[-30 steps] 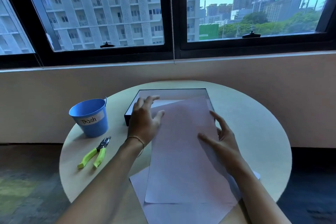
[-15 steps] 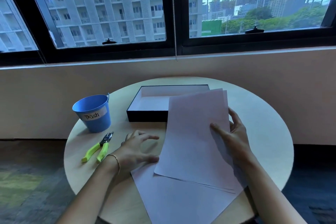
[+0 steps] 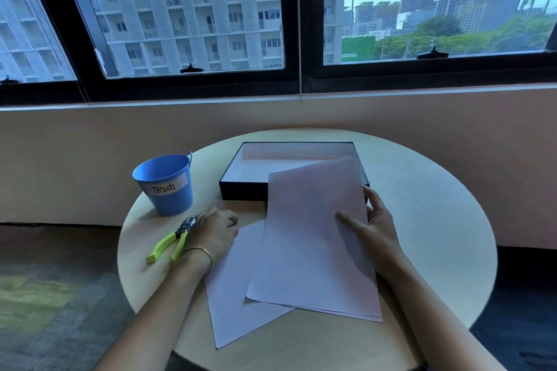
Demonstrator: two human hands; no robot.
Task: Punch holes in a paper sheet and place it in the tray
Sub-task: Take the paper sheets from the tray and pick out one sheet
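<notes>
We see the right hand [image 3: 373, 226] with its grip closed on the sheet [image 3: 313, 235], thumb on the near face and fingers behind the right edge. The sheet tilts up off the tabletop [image 3: 422, 205]. Its far corner covers the tray's [image 3: 241, 190] front right in our view, and its near edge sits low over a lower sheet [image 3: 235, 295] lying flat. The left hand [image 3: 217, 232] rests knuckles-up just beside the head of the punch [image 3: 168, 242]. Its fingers curl under, and we cannot tell whether that grip holds anything. A blue bucket [image 3: 165, 190] marked "Trash" stands behind the punch, left of the tray.
</notes>
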